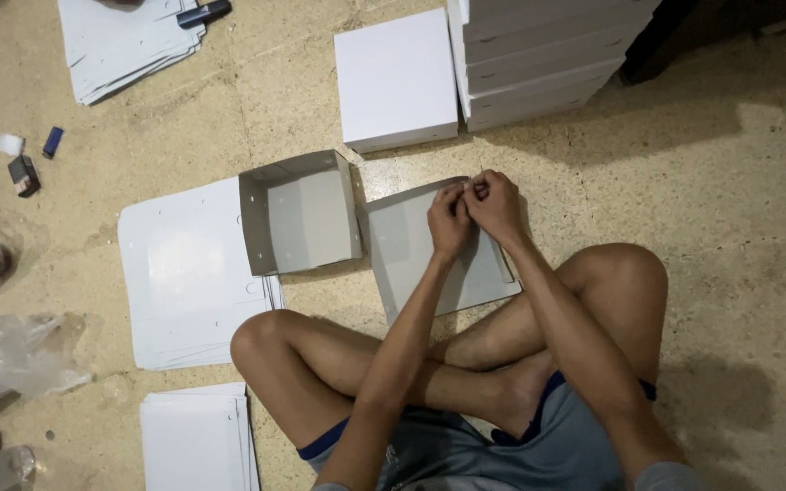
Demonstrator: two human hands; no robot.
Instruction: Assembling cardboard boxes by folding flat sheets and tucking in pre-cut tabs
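I see the left hand (448,221) and right hand (495,205) pressed together, both pinching the far top edge of a grey cardboard sheet (411,250) lying under them on the floor (730,182). Just left: an open folded box (300,214). Beyond: a closed white box (396,80) beside a box stack (539,55). Bare floor right.

Box stack (539,64) cut off at top; fingertips (475,188) bunched — whatever they pinch stays hidden.
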